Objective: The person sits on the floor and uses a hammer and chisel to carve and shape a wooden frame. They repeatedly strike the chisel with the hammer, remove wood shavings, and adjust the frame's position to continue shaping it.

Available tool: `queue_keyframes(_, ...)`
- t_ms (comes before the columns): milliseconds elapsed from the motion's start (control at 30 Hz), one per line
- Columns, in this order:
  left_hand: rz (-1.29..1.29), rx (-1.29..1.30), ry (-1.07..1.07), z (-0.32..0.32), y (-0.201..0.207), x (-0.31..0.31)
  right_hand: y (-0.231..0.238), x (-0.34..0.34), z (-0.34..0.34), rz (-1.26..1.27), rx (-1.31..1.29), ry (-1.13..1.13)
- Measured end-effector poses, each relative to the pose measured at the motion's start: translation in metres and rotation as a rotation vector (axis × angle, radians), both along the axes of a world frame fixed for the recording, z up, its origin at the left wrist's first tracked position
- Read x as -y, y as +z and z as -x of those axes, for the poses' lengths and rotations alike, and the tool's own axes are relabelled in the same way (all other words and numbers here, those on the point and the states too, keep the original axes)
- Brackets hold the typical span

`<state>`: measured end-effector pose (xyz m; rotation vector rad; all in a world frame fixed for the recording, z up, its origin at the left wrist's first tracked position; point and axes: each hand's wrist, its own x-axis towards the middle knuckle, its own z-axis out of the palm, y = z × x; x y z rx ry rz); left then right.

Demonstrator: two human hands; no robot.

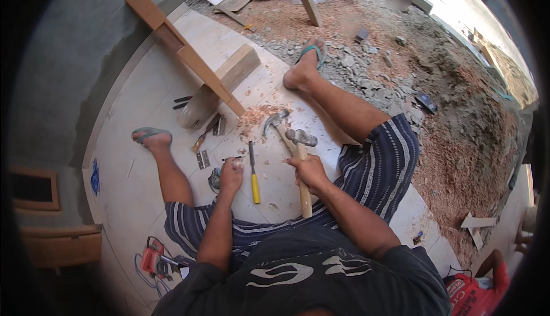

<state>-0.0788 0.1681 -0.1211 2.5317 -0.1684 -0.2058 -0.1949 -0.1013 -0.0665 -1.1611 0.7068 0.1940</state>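
Observation:
My right hand point(312, 173) is wrapped round the wooden handle of a hammer point(303, 151), its grey metal head pointing away from me. A claw hammer point(278, 122) lies just beyond, its handle running back toward that hand. My left hand point(231, 174) is closed in a pinch; a small dark thing shows at the fingertips, too small to name. Between the hands lies a chisel point(255, 187) with a yellow handle. Left of my left hand are a round tape measure point(214, 180), metal hinges point(203, 159) and a wooden-handled tool point(201, 139).
A long wooden board point(189, 58) leans across a thick timber block point(238, 70) amid wood shavings point(258, 118). A red power tool point(153, 256) with a cord lies at lower left. Rubble and shavings point(395, 64) cover the ground at right. Someone in red point(478, 293) is at lower right.

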Motion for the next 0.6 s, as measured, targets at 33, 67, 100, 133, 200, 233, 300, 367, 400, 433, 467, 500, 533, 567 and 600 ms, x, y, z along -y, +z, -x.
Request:
queue_keyframes(33, 0.014, -0.014, 0.045, 0.008, 0.000, -0.013, 0.007, -0.001, -0.001, -0.055, 0.008, -0.022)
queue_keyframes(67, -0.018, 0.032, 0.094, 0.013, -0.014, -0.034, 0.008, -0.005, -0.001, -0.094, -0.013, -0.006)
queue_keyframes(100, -0.026, 0.064, 0.092, 0.015, -0.016, -0.030, 0.008, 0.000, -0.001, -0.107, -0.044, -0.040)
queue_keyframes(133, -0.046, 0.000, 0.105, 0.020, -0.013, -0.035, 0.007, -0.004, -0.003, -0.110, -0.054, -0.021)
queue_keyframes(200, -0.073, -0.136, 0.094, 0.028, 0.003, -0.031, 0.005, -0.004, -0.004, -0.105, -0.078, -0.022)
queue_keyframes(233, -0.087, -0.159, 0.032, 0.033, 0.008, -0.020, 0.007, -0.002, -0.003, -0.084, -0.074, -0.006)
queue_keyframes(300, -0.121, -0.203, -0.104, 0.043, 0.023, 0.001, 0.014, -0.003, -0.005, -0.047, -0.068, 0.014)
queue_keyframes(367, -0.216, -0.222, -0.130, 0.047, 0.030, 0.020, 0.014, -0.002, -0.004, -0.026, -0.067, 0.041)
queue_keyframes(400, -0.220, -0.163, -0.122, 0.050, 0.018, 0.021, 0.009, -0.003, -0.004, -0.035, -0.051, 0.046)
queue_keyframes(433, -0.223, -0.105, -0.115, 0.052, 0.013, 0.024, 0.008, -0.004, -0.004, -0.044, -0.034, 0.049)
queue_keyframes(467, -0.302, -0.101, -0.153, 0.051, 0.009, 0.026, 0.010, -0.005, -0.003, -0.039, -0.020, 0.018)
queue_keyframes(500, -0.315, -0.043, -0.264, 0.050, 0.016, 0.028, 0.011, -0.005, -0.002, -0.028, -0.023, 0.029)
queue_keyframes(533, -0.329, 0.015, -0.374, 0.049, 0.029, 0.029, 0.013, -0.005, -0.001, -0.017, -0.027, 0.042)
queue_keyframes(567, -0.341, 0.074, -0.485, 0.047, 0.035, 0.030, 0.014, -0.003, -0.001, -0.007, -0.031, 0.054)
queue_keyframes(600, -0.390, 0.087, -0.582, 0.042, 0.034, 0.025, 0.012, -0.004, -0.002, -0.022, -0.029, 0.070)
